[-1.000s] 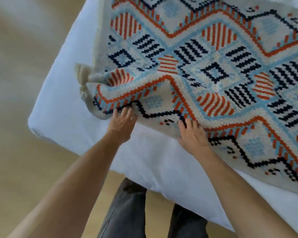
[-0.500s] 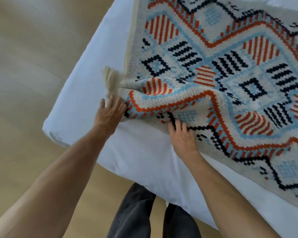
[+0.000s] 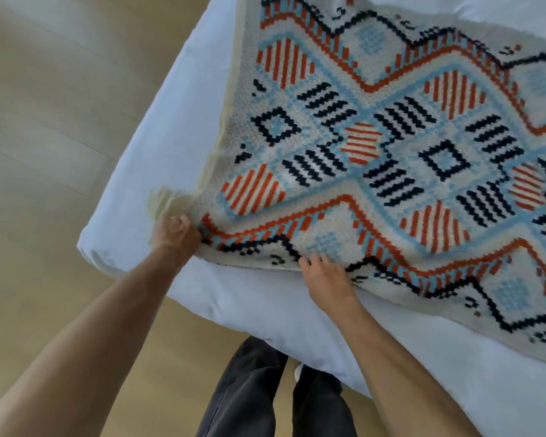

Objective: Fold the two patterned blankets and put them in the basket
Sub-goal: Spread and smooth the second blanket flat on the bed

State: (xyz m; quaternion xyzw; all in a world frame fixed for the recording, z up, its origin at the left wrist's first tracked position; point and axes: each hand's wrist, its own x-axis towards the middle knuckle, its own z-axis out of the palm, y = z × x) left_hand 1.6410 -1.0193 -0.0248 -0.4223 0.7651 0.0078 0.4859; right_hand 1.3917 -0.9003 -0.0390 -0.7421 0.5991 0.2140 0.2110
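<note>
A cream blanket [image 3: 391, 146] with orange, light blue and black geometric patterns lies spread over a white bed [image 3: 158, 152]. My left hand [image 3: 174, 234] grips its near left corner, fingers curled into the cloth beside a cream tassel [image 3: 164, 200]. My right hand [image 3: 325, 275] lies on the blanket's near edge a little to the right, fingers extended onto the cloth. Only one blanket shows, and no basket is in view.
The bed's corner [image 3: 92, 250] juts toward me over a light wooden floor [image 3: 44, 121]. My legs in dark trousers [image 3: 259, 398] stand at the bed's near edge. The blanket runs off the frame at the right.
The bunched fold at the blanket's left corner has been pulled flat toward the bed's corner. My left hand went from flat fingers to a grip on that corner; my right hand stayed on the edge.
</note>
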